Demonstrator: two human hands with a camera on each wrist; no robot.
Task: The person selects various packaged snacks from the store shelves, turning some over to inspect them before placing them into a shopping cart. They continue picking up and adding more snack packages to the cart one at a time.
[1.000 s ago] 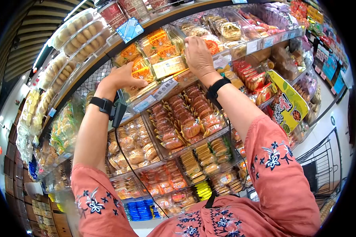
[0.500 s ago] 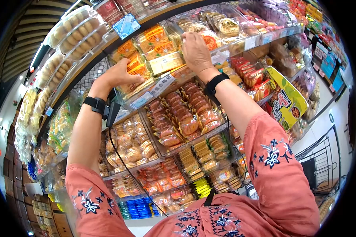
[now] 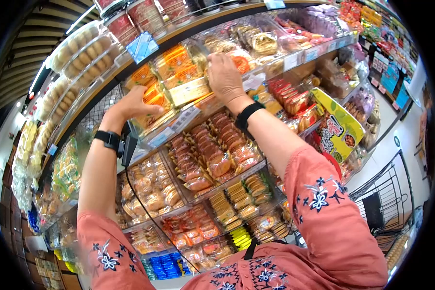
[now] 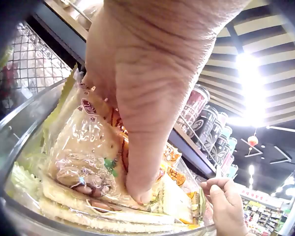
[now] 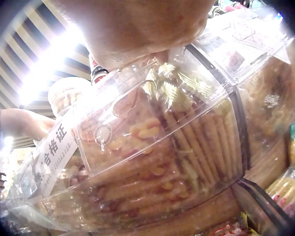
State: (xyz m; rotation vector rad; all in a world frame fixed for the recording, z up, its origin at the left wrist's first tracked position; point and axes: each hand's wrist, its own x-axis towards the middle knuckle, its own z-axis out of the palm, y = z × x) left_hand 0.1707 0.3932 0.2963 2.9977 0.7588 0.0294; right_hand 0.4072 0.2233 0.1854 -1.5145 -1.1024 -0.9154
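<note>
Both hands reach to a clear bin of wrapped flat crackers on the upper shelf. At its left end, my left hand (image 3: 125, 107) grips a cracker packet (image 4: 86, 142); in the left wrist view its thumb lies along the wrapper, the other fingers hidden behind. My right hand (image 3: 223, 77) is at the bin's right end with bent fingers on the packets' edge; what its fingertips hold is hidden. Between the hands are orange-printed packets (image 3: 171, 63) and a pale yellow packet (image 3: 189, 92). The right wrist view shows crackers (image 5: 152, 177) through the clear wall (image 5: 206, 123).
A white label (image 3: 184, 117) is on the bin's front. Bins of brown round snacks (image 3: 217, 162) and wrapped biscuits (image 3: 152, 186) sit below. Clear boxes of round cakes (image 3: 84, 53) stand left, red tins (image 3: 145, 17) above, a yellow-green sign (image 3: 338, 125) and a wire cart (image 3: 384, 198) right.
In the head view the shelf and both hands have drifted left, and more of the tins shows at the top. Both hands keep their places at the bin's two ends.
</note>
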